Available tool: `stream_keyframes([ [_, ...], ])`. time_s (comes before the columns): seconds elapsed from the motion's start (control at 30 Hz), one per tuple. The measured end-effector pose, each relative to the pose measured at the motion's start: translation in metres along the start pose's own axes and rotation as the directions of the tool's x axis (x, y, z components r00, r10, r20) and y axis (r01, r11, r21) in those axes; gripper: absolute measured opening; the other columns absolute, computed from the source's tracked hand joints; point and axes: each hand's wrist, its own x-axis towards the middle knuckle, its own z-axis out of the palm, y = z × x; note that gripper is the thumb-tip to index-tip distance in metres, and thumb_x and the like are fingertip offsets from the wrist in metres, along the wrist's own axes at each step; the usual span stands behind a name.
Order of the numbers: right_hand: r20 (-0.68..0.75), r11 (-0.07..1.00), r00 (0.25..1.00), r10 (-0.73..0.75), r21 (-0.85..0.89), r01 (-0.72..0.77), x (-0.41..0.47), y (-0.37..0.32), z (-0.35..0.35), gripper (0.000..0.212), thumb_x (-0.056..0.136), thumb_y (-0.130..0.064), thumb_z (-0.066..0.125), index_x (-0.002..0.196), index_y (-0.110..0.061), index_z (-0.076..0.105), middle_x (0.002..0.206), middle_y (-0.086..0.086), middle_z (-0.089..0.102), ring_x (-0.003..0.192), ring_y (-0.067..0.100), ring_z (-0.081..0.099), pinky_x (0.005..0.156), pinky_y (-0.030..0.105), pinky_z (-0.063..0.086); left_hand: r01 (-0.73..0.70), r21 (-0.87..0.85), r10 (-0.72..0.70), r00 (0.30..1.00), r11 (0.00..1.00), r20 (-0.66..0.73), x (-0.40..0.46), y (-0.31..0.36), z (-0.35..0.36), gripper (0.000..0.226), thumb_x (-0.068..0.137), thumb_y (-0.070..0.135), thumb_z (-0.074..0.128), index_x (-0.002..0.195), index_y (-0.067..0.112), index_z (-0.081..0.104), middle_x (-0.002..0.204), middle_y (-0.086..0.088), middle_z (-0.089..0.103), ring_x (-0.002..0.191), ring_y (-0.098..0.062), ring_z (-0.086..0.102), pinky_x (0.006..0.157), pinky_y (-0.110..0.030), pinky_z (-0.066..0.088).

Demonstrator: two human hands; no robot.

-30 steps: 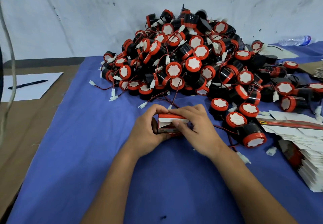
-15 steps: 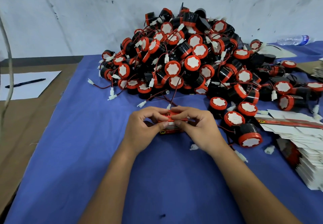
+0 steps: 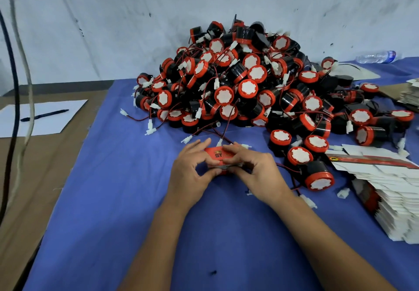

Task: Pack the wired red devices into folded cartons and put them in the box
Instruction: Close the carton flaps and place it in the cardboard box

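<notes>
- A red carton (image 3: 221, 155), printed with letters that begin "ST", is held low over the blue-covered bench (image 3: 113, 211), in front of the person and just short of a large heap of wired red devices (image 3: 247, 82).
- The carton is gripped from both sides: the left hand (image 3: 191, 172) is curled round its left end, thumb below and fingers above, and the right hand (image 3: 256, 172) is curled round its right end in the same way.
- The step in hand is judged to be the closing of one carton, presumably with a device already inside.
- Next, a last tuck of the flap seems to be called for, then the carrying of the closed carton to the box.
- No box is seen anywhere in view, so where the carton is to be taken cannot be told.
- Whether a device is really inside the carton cannot be seen, since its faces are covered by the fingers.
- The rest of the printed word is hidden behind the right hand.
- A stack of flat cartons (image 3: 396, 191) is seen on the right of the bench, cut off by the frame edge.
- Loose red wires with white plugs are trailed from the heap towards the carton, and snagging is judged a small risk.
- A pen (image 3: 44, 115) on a white sheet (image 3: 43, 118) is seen far left, well apart.
</notes>
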Motion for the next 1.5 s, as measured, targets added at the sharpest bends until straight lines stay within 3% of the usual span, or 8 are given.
stream_keyframes([
  [0.3,0.083,0.987,0.995,0.055,-0.157,-0.041,-0.007,-0.062,-0.045,0.020,0.090,0.002,0.071,0.105,-0.008,0.080,0.122,0.011,0.072,0.120,0.028,0.064,0.096,0.044,0.053,0.064,-0.296,-0.065,0.998,0.953,0.008,-0.002,0.031,0.011,0.023,0.080,0.018,0.085,0.086,0.035,0.072,0.119,0.025,0.070,0.113,-0.006,0.068,0.090,-0.020,0.055],
  [0.57,-0.520,0.861,0.839,0.163,-0.340,-0.378,-0.147,-0.152,-0.216,0.027,0.091,-0.017,0.072,0.111,-0.036,0.075,0.121,-0.022,0.069,0.137,-0.003,0.046,0.105,0.013,0.037,-0.059,-0.644,0.283,0.926,0.763,0.250,0.018,0.246,0.109,0.022,0.072,0.022,0.087,0.084,0.027,0.069,0.123,0.009,0.073,0.114,-0.013,0.070,0.088,-0.041,0.061],
  [0.67,-0.660,0.631,0.670,0.339,-0.369,-0.682,-0.219,-0.175,-0.270,0.033,0.096,-0.034,0.066,0.127,-0.042,0.060,0.121,-0.018,0.060,0.109,0.006,0.057,0.089,0.029,0.046,-0.156,-0.619,0.480,0.781,0.769,0.400,0.008,0.336,0.162,0.026,0.072,0.018,0.086,0.084,0.030,0.066,0.109,0.012,0.074,0.098,-0.008,0.072,0.080,-0.025,0.060],
  [0.87,-0.576,0.117,0.288,0.765,-0.315,-0.942,-0.297,-0.174,-0.318,0.005,0.100,-0.025,0.054,0.098,-0.028,0.050,0.096,-0.002,0.062,0.080,0.018,0.058,0.068,0.029,0.042,-0.663,-0.367,0.643,0.230,0.653,0.730,-0.038,0.438,0.264,0.029,0.083,0.010,0.073,0.080,0.026,0.050,0.077,0.007,0.054,0.088,-0.028,0.064,0.070,-0.032,0.040],
  [1.07,-0.411,0.120,0.318,0.855,-0.440,-0.890,-0.299,-0.153,-0.319,0.026,0.097,-0.022,0.060,0.073,-0.028,0.056,0.077,-0.004,0.061,0.070,0.012,0.060,0.058,0.026,0.047,-0.693,-0.207,0.285,-0.002,0.691,0.959,-0.046,0.434,0.295,0.037,0.083,0.011,0.084,0.117,0.011,0.070,0.113,-0.012,0.071,0.095,-0.026,0.060,0.085,-0.038,0.050],
  [1.27,-0.426,0.169,0.325,0.844,-0.363,-0.916,-0.291,-0.151,-0.316,0.023,0.100,-0.024,0.058,0.078,-0.027,0.056,0.080,-0.003,0.061,0.071,0.012,0.060,0.055,0.025,0.042,-0.676,-0.228,0.387,0.091,0.700,0.918,-0.037,0.433,0.265,0.022,0.087,0.004,0.075,0.092,0.024,0.066,0.095,-0.002,0.068,0.095,-0.026,0.064,0.080,-0.033,0.050],
  [1.4,-0.661,0.264,0.333,0.673,-0.207,-0.942,-0.276,-0.162,-0.312,0.012,0.100,-0.035,0.061,0.106,-0.026,0.065,0.090,-0.005,0.066,0.077,0.011,0.064,0.060,0.027,0.052,-0.480,-0.414,0.631,0.522,0.773,0.574,-0.016,0.412,0.225,0.027,0.085,0.001,0.064,0.091,0.027,0.068,0.090,0.012,0.070,0.088,-0.004,0.066,0.073,-0.023,0.052],
  [1.5,-0.874,0.478,0.420,0.245,-0.268,-0.836,-0.241,-0.165,-0.296,0.017,0.097,-0.035,0.066,0.111,-0.027,0.069,0.094,-0.006,0.071,0.080,0.013,0.067,0.069,0.037,0.061,-0.392,-0.325,0.495,0.793,0.860,0.355,0.006,0.361,0.203,0.033,0.081,-0.004,0.057,0.089,0.027,0.067,0.087,0.015,0.067,0.087,-0.003,0.062,0.070,-0.023,0.048],
])
